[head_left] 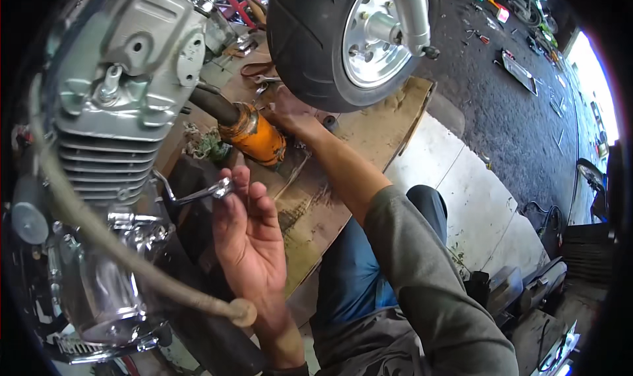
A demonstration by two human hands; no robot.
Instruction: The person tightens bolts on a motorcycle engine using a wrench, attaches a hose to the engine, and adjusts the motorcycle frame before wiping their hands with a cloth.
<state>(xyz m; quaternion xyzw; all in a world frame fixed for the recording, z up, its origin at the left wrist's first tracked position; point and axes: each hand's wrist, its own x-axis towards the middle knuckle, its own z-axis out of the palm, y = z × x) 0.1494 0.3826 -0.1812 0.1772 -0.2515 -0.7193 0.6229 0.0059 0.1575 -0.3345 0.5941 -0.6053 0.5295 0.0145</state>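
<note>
My left hand [252, 244] is palm up beside the engine [109, 139]. Its thumb and fingertips close around the end of a slim chrome lever [191, 195], which reaches out from the engine's side. My right arm stretches forward past an orange cylinder [257, 139] with a dark rod in it. Down by the wheel [310, 46], my right hand [290, 109] reaches low over the cardboard [369, 129], near a wrench [265, 79]. The fingers of that hand are blurred and partly hidden, so I cannot make out a grip.
A pale hose [135, 264] hangs across the engine at the left. White floor tiles [481, 191] lie to the right of my legs. Farther off, a metal tray [519, 71] and scattered tools lie on the dark floor [488, 125]. A greenish rag [208, 144] sits by the orange cylinder.
</note>
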